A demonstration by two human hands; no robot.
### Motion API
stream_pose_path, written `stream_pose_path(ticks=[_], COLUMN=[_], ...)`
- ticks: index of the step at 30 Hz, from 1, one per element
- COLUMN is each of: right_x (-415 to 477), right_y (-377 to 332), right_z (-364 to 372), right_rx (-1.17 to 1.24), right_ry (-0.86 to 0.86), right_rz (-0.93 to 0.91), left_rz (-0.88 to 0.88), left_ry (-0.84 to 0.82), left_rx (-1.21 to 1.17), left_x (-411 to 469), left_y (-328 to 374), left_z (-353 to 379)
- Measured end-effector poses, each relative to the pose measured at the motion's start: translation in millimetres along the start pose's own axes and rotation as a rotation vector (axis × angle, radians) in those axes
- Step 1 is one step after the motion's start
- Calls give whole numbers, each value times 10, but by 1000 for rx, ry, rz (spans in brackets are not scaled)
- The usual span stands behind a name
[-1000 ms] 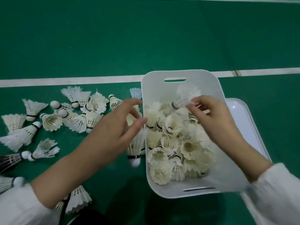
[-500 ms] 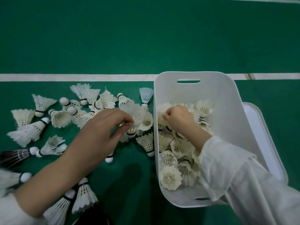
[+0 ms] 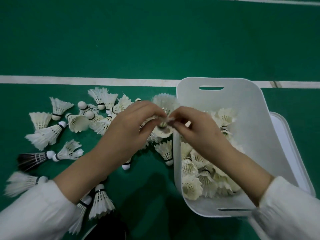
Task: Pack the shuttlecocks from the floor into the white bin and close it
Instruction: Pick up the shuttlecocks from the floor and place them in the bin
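Bare green floor beyond the white line, free for reaching. Left of the white bin, thick with scattered shuttlecocks. Bin mouth open from above, half filled. Lid lying close along its right side.

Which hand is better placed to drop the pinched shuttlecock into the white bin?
Right. The right hand is over the white bin, pinching the shuttlecock; the left hand is outside its rim.

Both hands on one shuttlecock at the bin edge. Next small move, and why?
Likely carry it right, over the rim, and drop it in the white bin. Left hand and right hand both pinch the shuttlecock at the bin's left wall; the bin is open with room, and loose shuttlecocks wait on the floor.
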State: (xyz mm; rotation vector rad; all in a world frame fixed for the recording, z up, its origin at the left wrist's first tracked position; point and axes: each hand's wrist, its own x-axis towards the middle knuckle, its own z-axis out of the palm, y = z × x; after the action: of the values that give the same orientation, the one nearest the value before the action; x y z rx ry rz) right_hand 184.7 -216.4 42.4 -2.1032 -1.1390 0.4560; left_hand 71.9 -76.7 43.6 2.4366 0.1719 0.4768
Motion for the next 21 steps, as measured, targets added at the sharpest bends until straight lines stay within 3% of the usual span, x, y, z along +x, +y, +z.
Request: stream_pose_path(ticks=[4, 7, 10, 13, 17, 21], right_x=[52, -10, -108, -175, -95, 54], right_y=[55, 319, 674, 986, 1113, 1111], right_z=[-249, -513, -565, -504, -422, -278], right_rx=[278, 301, 177, 62, 56, -18], right_ry=[305, 446, 387, 326, 269, 96], right_rz=[178, 306, 489, 583, 581, 595], left_rz=[-123, -258, -354, -325, -327, -367], left_ry=[160, 11, -231, -351, -372, -361], left_rx=[-44, 22, 125, 241, 295, 323], left_x=[-59, -117, -270, -395, -431, -400], left_y=[-123, -387, -680, -841, -918, -1006], left_z=[-127, -9, 314, 654, 830, 879])
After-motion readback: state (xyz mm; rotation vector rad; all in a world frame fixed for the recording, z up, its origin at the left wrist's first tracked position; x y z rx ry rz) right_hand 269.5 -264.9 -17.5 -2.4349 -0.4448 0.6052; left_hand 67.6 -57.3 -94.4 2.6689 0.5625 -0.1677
